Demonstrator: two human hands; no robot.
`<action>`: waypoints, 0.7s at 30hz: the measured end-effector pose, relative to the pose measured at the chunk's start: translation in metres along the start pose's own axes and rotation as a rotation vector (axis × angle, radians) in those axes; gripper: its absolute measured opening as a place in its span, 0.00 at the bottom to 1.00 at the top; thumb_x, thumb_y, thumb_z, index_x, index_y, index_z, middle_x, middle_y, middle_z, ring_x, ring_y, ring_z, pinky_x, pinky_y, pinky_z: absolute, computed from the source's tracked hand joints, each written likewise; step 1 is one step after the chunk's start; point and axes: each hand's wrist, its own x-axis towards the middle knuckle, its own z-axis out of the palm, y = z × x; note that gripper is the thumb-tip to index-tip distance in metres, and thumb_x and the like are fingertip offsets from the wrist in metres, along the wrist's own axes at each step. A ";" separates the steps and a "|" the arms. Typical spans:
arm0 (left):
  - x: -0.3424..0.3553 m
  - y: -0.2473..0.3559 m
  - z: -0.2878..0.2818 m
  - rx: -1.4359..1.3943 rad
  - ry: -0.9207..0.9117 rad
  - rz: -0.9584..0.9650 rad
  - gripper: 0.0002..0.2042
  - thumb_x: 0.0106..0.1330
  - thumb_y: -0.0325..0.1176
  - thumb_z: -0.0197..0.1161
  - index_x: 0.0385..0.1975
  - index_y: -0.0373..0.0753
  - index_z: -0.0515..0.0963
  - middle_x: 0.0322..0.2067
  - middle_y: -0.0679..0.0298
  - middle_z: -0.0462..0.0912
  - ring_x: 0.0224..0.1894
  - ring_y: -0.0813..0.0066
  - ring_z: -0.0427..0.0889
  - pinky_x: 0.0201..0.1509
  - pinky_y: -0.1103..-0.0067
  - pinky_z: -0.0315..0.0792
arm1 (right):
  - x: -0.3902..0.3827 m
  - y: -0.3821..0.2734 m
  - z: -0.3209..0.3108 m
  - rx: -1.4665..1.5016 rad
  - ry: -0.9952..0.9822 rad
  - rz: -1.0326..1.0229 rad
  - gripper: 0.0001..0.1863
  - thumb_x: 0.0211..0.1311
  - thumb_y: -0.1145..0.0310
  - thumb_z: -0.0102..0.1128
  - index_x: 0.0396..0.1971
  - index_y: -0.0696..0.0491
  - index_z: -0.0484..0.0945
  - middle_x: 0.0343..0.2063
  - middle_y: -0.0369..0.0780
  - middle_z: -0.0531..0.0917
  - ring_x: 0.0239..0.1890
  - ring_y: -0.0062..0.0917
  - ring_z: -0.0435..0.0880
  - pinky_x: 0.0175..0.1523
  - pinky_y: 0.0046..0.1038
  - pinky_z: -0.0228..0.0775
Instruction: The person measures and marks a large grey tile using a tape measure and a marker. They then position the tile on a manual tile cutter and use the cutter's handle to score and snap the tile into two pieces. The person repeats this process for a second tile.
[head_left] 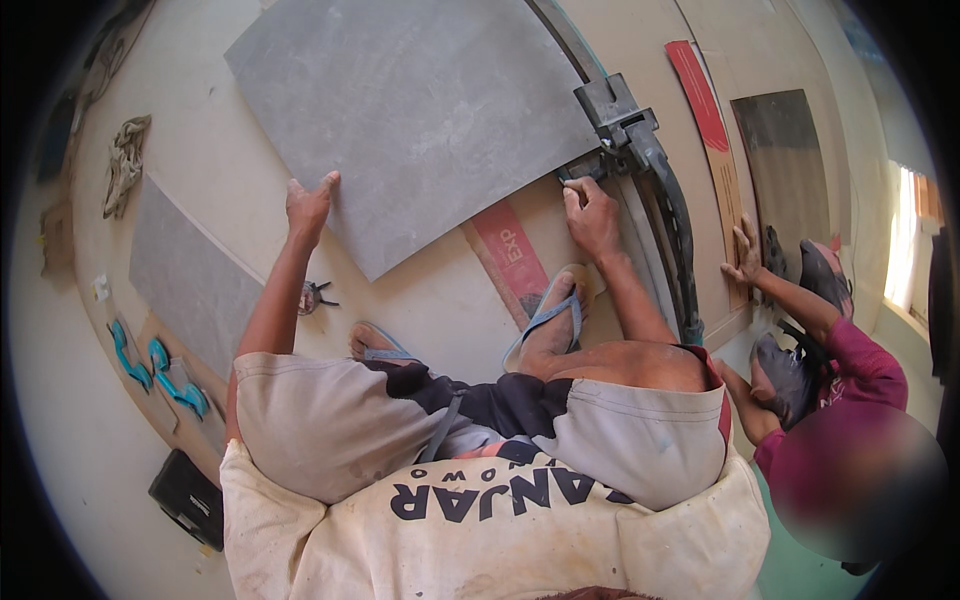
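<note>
A large grey tile (420, 110) lies at a slant in front of me, its right side against the black tile cutter (612, 112). The cutter's long curved handle (672, 210) comes back toward my right knee. My left hand (308, 208) is closed at the tile's left edge, thumb up against it, the other fingers partly hidden. By the tile's near right corner, my right hand (592, 215) pinches a small black part of the cutter (572, 176), just below the cutter's head. Beneath the tile shows a red and brown cardboard strip (510, 250).
A second grey tile (190, 270), a crumpled cloth (126, 165), turquoise suction lifters (180, 385) and a black case (190, 500) are at left. Small pliers (315, 297) lie near my left forearm. At right, a co-worker (840, 400) crouches, one hand on a cardboard strip (715, 150) beside a dark tile piece (785, 150).
</note>
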 end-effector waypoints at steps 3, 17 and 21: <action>-0.007 0.014 -0.002 -0.049 -0.037 0.007 0.47 0.54 0.54 0.72 0.59 0.17 0.61 0.58 0.35 0.70 0.62 0.47 0.72 0.64 0.66 0.67 | 0.011 0.003 -0.001 0.007 0.017 -0.003 0.09 0.64 0.66 0.59 0.39 0.54 0.81 0.28 0.44 0.85 0.29 0.30 0.83 0.36 0.33 0.75; -0.005 0.012 -0.006 -0.119 -0.106 0.037 0.47 0.53 0.57 0.72 0.58 0.18 0.64 0.56 0.37 0.73 0.60 0.48 0.74 0.63 0.66 0.68 | 0.018 -0.007 -0.004 -0.042 -0.046 0.040 0.09 0.65 0.65 0.60 0.39 0.53 0.82 0.28 0.43 0.86 0.30 0.28 0.85 0.36 0.30 0.75; -0.003 0.006 -0.003 0.023 0.000 0.009 0.49 0.53 0.57 0.73 0.60 0.17 0.61 0.58 0.35 0.71 0.62 0.48 0.72 0.65 0.67 0.66 | 0.019 -0.009 -0.003 -0.085 -0.054 0.007 0.08 0.64 0.66 0.60 0.39 0.53 0.82 0.28 0.45 0.85 0.30 0.32 0.86 0.35 0.31 0.75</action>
